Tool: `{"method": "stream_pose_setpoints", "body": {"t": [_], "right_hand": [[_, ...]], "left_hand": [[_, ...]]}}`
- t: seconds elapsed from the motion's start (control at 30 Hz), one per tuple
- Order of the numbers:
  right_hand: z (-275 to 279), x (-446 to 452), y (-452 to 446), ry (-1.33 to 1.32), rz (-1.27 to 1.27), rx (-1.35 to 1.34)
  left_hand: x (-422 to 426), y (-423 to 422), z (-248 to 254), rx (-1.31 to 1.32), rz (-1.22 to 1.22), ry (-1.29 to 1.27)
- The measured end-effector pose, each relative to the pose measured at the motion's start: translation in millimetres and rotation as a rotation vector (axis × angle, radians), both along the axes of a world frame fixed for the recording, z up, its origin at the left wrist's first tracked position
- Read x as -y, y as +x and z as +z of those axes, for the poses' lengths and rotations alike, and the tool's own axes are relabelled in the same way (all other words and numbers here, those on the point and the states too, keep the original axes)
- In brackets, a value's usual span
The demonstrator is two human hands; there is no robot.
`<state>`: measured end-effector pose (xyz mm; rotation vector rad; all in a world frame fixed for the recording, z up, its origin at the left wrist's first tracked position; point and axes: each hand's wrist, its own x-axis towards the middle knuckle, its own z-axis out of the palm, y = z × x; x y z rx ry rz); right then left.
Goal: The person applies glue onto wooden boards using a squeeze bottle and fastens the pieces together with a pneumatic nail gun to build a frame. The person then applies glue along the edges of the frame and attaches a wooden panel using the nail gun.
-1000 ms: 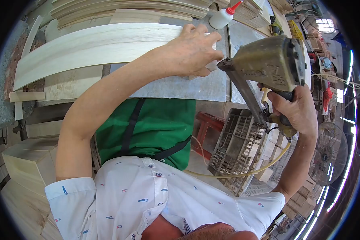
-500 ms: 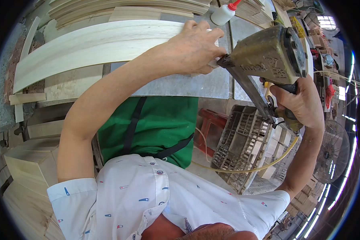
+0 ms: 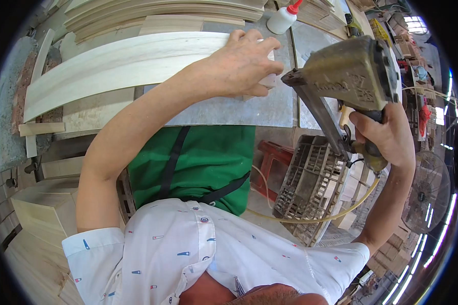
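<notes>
A long pale wooden board (image 3: 122, 58) lies across the metal-topped bench, its right end under my left hand (image 3: 247, 63). The fingers of that hand are wrapped over the end, where a small upright wood piece (image 3: 268, 80) shows below them. My right hand (image 3: 389, 132) is closed round the handle of a worn, brass-coloured air nail gun (image 3: 341, 76). The gun's nose points left toward the board end, with a small gap between the two. A yellowish air hose (image 3: 336, 216) runs from the base of its handle.
A white glue bottle (image 3: 281, 21) with a red cap stands behind the board. Stacked thin boards (image 3: 163, 11) line the back of the bench (image 3: 229, 112). Below are a grey plastic crate (image 3: 305, 178) holding wood blocks and a red stool (image 3: 272, 162). A fan (image 3: 426, 190) stands at right.
The nail gun's nose has moved slightly right, away from the board end, opening a gap. My left hand keeps its grip on the board. The whole view has shifted a little.
</notes>
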<state>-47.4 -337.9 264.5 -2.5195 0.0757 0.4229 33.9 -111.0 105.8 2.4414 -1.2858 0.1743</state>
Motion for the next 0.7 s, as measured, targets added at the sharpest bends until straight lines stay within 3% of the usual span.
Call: {"method": "stream_pose_setpoints", "body": {"t": [0.17, 0.3, 0.6, 0.7], "right_hand": [[-23, 16, -2, 0.183, -0.100, -0.043], [-60, 37, 7, 0.067, -0.054, -0.062], [-121, 57, 22, 0.257, 0.007, -0.063], [-142, 63, 24, 0.332, 0.013, -0.074]], "left_hand": [[-9, 6, 6, -0.043, -0.085, -0.059], [-9, 27, 30, -0.315, -0.009, -0.076], [-3, 69, 46, -0.875, 0.195, 0.056], [-1, 73, 45, -0.959, 0.196, -0.021]]}}
